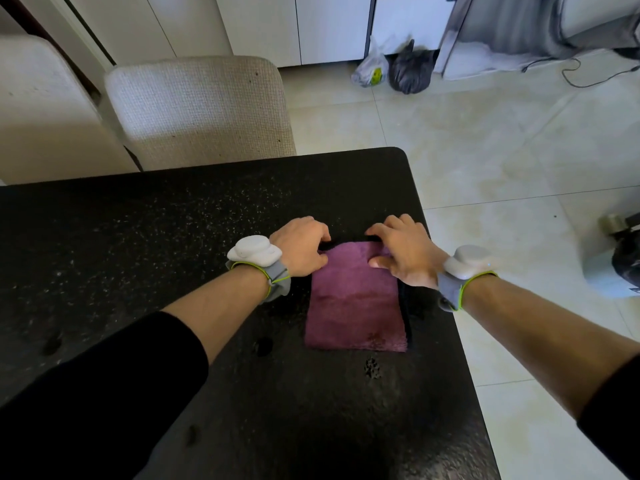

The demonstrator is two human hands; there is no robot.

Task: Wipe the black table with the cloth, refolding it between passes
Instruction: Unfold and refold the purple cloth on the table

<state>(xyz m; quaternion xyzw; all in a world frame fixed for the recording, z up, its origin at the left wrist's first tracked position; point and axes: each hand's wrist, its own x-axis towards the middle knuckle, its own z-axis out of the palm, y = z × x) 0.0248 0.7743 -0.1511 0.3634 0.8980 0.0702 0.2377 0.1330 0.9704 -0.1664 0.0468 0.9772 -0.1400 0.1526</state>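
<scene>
A purple cloth (356,303) with a black edge trim lies flat on the black speckled table (173,258), near the table's right edge. My left hand (303,251) pinches the cloth's far left corner with curled fingers. My right hand (403,252) grips the far right corner, thumb on top of the purple side. Both wrists carry grey bands with white modules. The cloth's far edge is partly hidden under my fingers.
Two beige upholstered chairs (201,109) stand behind the table's far edge. The table's right edge runs close beside the cloth, with tiled floor (502,161) beyond. Two plastic bags (394,69) lie on the floor by white cabinets. A round appliance (620,258) sits at far right.
</scene>
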